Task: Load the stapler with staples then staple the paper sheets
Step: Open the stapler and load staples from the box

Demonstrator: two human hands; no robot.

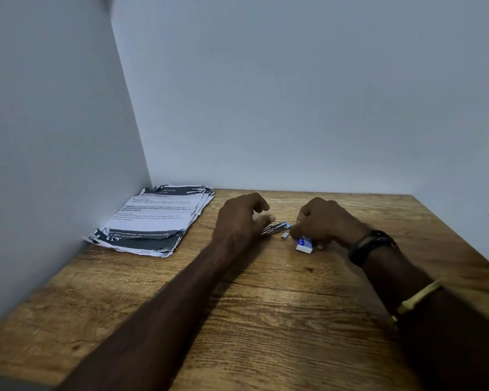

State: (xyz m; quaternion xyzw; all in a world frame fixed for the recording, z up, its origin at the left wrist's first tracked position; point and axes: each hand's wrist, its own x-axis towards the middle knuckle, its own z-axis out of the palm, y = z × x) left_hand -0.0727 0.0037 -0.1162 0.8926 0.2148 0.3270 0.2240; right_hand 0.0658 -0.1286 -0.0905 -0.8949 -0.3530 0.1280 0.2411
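Loading step, I judge: left hand point(243, 221) fingers hold small silver stapler point(275, 228), right hand point(325, 221) pinches blue-white staple box point(304, 244); next needs the loose grey strip point(285, 235) seated

Wooden table point(266, 320) with paper stack point(156, 218), stapler point(277, 227), loose staples point(285, 235), small staple box point(304, 245).

Dim, even indoor light.
We see faint shadows on the table point(266, 348), wide-angle bending at the edges, slight softness.
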